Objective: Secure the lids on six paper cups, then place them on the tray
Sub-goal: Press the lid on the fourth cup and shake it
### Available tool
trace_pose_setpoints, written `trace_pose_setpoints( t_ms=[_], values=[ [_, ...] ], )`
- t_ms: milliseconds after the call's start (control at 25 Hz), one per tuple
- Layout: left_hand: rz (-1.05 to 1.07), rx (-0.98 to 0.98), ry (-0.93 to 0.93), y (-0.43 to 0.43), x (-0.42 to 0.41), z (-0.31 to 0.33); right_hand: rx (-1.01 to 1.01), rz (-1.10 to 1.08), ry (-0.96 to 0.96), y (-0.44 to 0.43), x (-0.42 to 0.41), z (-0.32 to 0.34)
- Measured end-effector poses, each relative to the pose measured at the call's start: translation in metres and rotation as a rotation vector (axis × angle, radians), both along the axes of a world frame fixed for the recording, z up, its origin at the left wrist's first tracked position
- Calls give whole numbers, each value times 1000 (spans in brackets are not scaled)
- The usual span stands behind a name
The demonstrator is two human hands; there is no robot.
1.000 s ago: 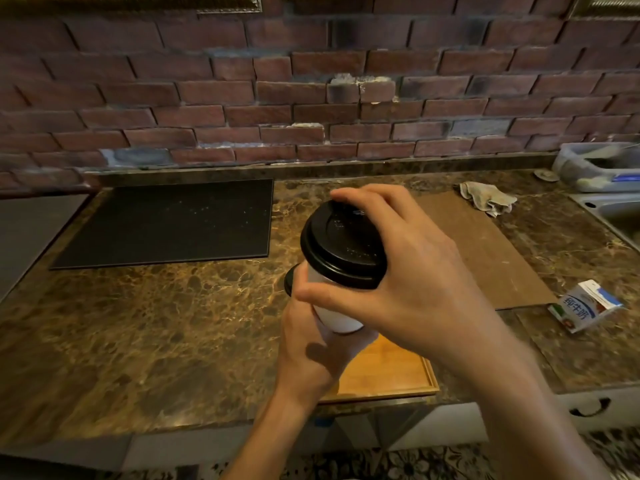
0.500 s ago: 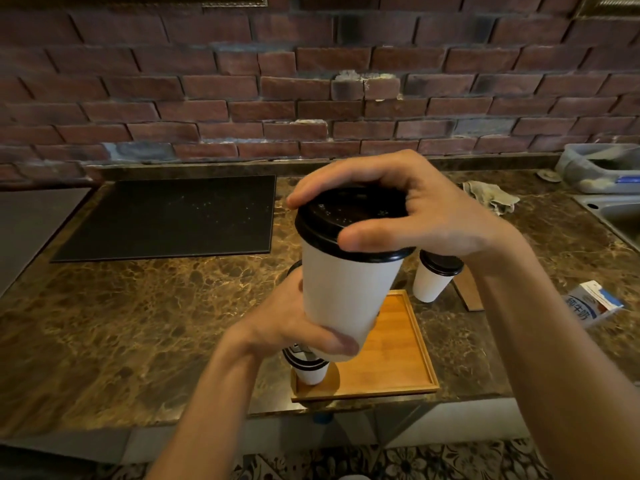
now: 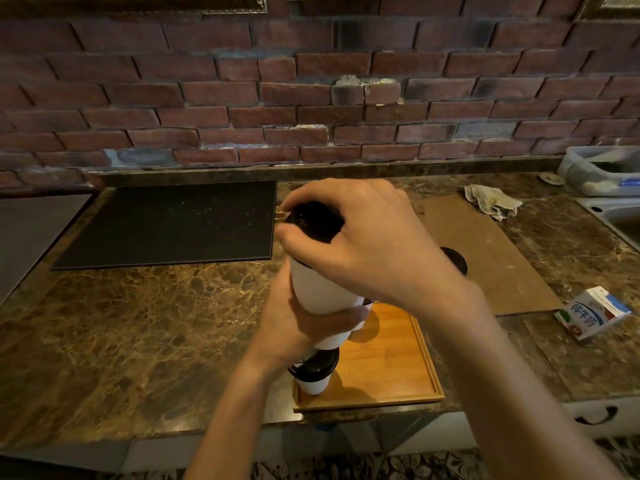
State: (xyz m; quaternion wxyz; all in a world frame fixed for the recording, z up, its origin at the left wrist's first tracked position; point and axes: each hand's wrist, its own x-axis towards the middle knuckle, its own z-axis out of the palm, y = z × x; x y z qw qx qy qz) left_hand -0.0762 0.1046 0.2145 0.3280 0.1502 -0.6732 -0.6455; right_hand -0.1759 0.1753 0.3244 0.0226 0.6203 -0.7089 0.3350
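A white paper cup (image 3: 320, 292) is held up over the counter, above the wooden tray (image 3: 384, 355). My left hand (image 3: 298, 320) grips the cup's lower body from the left. My right hand (image 3: 367, 244) is curled over its black lid (image 3: 317, 221), fingers round the rim. A small lidded cup (image 3: 315, 372) stands on the tray's near left corner. Another lidded cup (image 3: 362, 318) on the tray is mostly hidden behind the held cup. Behind my right wrist, a black lid (image 3: 455, 258) of a further cup shows on the counter.
A black mat (image 3: 166, 223) lies at the back left, a brown board (image 3: 485, 251) at the back right with a rag (image 3: 491, 202) on its far edge. A milk carton (image 3: 592, 311) lies at the right. A sink (image 3: 616, 213) and plastic tub (image 3: 602, 171) sit far right.
The held cup has dropped lower toward the tray and stands more upright. My right hand has shifted from the lid's side to over its top, and my left hand grips higher on the cup.
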Motion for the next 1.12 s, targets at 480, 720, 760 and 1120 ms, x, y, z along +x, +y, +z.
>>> trace_pose_setpoints(
  t_ms=[480, 720, 760, 1120],
  values=[
    [-504, 90, 59, -25, 3, 11, 22, 366, -468, 6, -22, 14],
    [113, -99, 41, -4, -13, 9, -91, -106, -221, -5, 9, 10],
    [98, -98, 38, -6, -13, 8, -55, -143, -146, -7, 12, 9],
    [-541, -11, 85, -31, 5, 16, 101, 581, -341, 1, -29, 32]
  ],
)
